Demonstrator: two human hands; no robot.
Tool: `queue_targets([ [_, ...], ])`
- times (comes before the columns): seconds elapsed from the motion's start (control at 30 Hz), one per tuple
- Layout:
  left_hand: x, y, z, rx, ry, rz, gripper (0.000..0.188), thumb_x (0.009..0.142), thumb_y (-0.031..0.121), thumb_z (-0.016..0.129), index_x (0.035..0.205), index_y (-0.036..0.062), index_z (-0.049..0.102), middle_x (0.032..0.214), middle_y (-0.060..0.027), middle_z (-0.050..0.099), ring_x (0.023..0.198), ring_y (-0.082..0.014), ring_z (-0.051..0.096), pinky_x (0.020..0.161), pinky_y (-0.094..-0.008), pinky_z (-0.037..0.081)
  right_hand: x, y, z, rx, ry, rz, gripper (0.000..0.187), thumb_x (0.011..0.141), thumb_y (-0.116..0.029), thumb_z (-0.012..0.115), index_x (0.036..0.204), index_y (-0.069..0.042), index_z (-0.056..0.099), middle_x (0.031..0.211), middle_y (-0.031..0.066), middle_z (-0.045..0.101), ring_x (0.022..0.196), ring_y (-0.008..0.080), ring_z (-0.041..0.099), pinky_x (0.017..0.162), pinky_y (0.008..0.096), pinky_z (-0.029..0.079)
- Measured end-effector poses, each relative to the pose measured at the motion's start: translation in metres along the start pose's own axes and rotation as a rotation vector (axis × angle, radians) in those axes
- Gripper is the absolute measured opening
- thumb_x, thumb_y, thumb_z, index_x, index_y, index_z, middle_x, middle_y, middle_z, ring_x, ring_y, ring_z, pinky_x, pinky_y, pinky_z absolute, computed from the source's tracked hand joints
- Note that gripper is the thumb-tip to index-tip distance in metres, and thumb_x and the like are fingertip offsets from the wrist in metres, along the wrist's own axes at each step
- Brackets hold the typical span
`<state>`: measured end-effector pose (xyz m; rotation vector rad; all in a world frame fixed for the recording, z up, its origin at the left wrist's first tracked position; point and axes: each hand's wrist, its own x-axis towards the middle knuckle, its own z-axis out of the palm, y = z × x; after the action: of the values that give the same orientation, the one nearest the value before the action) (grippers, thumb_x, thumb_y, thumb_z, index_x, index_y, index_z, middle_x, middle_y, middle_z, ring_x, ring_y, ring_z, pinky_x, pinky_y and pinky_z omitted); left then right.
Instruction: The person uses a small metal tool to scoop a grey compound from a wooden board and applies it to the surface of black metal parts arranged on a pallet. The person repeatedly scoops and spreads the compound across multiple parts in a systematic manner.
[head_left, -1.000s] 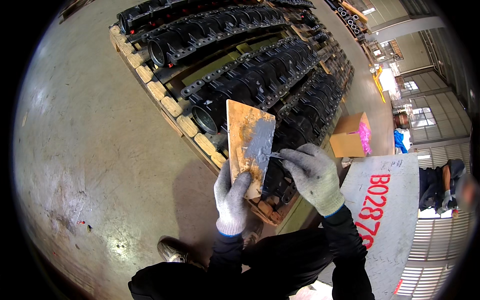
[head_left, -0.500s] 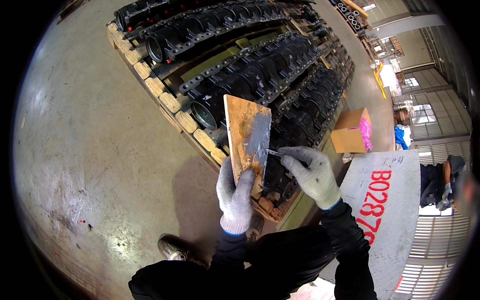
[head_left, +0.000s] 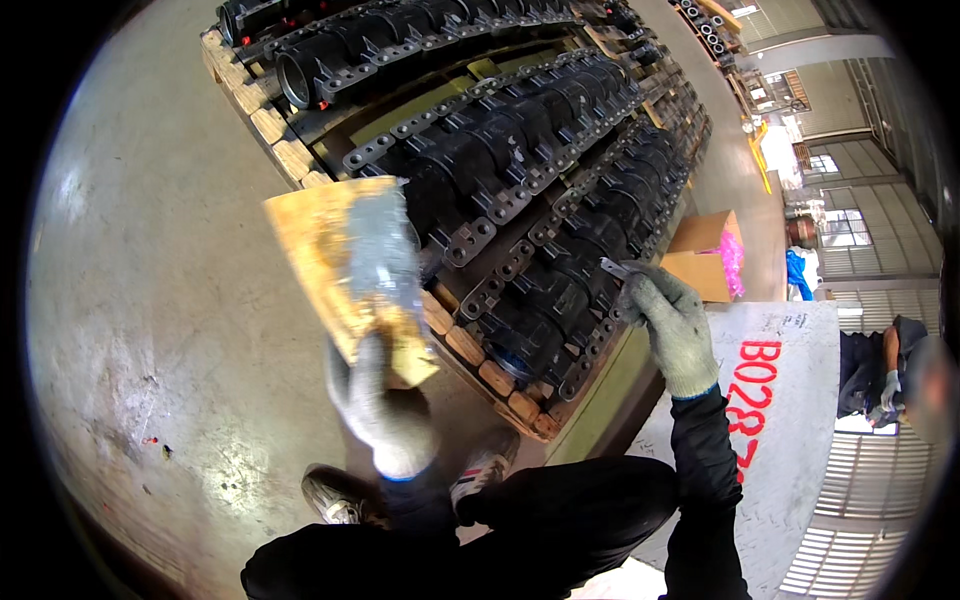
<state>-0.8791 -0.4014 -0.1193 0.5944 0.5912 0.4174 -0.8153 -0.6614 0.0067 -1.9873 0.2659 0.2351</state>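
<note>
My left hand [head_left: 385,410], in a light grey glove, grips the lower end of a flat wooden board [head_left: 315,255]. Grey paste [head_left: 380,245] is smeared over the board's right half. In my right hand [head_left: 672,330], also gloved, a small thin metal scraper [head_left: 612,267] is pinched, with only its tip showing. That tip is over a black cast metal housing [head_left: 560,285] and apart from the board. Beside it lies another long black housing [head_left: 490,150] with rows of bolt holes along its flanges.
The housings rest on a wooden pallet [head_left: 465,343]. A cardboard box [head_left: 690,270] with pink material stands at right, near a large grey panel [head_left: 690,440] bearing red marks. Another person [head_left: 875,370] is at the far right. Concrete floor [head_left: 160,280] spreads on the left.
The board has swung left and tilted in my left hand, blurred by motion. My right hand has moved right and up with the scraper, away from the paste it was touching.
</note>
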Motion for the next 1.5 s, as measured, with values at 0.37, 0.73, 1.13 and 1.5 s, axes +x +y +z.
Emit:
queue_targets([
  [0.37, 0.036, 0.002, -0.079, 1.412, 0.563, 0.701, 0.043, 0.086, 0.002, 0.077, 0.126, -0.0104, 0.065, 0.124, -0.0193, 0.072, 0.114, -0.0224, 0.068, 0.1, -0.035, 0.053, 0.064, 0.042, -0.009, -0.46, -0.133, -0.187, 0.028, 0.099, -0.015, 0.068, 0.121, 0.001, 0.072, 0.102, 0.0048, 0.068, 0.091, 0.0099, 0.061, 0.079, 0.0256, 0.049],
  [0.73, 0.04, -0.008, -0.097, 1.592, 0.693, 0.723, 0.041, 0.085, 0.003, 0.081, 0.121, -0.013, 0.068, 0.128, -0.0233, 0.069, 0.115, -0.0262, 0.068, 0.102, -0.0362, 0.053, 0.072, 0.043, -0.055, -0.097, 0.097, -0.055, 0.029, 0.1, -0.003, 0.063, 0.127, 0.006, 0.066, 0.122, 0.0088, 0.069, 0.107, 0.0137, 0.065, 0.094, 0.0259, 0.053],
  [1.13, 0.023, 0.001, -0.122, 1.758, 0.764, 0.754, 0.04, 0.088, 0.01, 0.081, 0.119, -0.0122, 0.069, 0.126, -0.0249, 0.069, 0.115, -0.0293, 0.068, 0.105, -0.0363, 0.052, 0.104, 0.069, -0.052, -0.427, -0.15, -0.262, 0.024, 0.093, -0.001, 0.068, 0.116, 0.004, 0.073, 0.103, 0.0121, 0.067, 0.094, 0.0168, 0.065, 0.083, 0.027, 0.052],
  [1.5, 0.01, -0.017, -0.131, 1.75, 0.664, 0.779, 0.049, 0.086, 0.004, 0.081, 0.129, -0.0115, 0.063, 0.13, -0.023, 0.067, 0.117, -0.0261, 0.067, 0.104, -0.0356, 0.052, 0.124, 0.085, -0.008, -0.729, -0.337, -0.652, 0.019, 0.084, -0.009, 0.077, 0.103, -0.007, 0.077, 0.084, 0.0079, 0.065, 0.077, 0.0278, 0.063, 0.072, 0.0377, 0.051],
])
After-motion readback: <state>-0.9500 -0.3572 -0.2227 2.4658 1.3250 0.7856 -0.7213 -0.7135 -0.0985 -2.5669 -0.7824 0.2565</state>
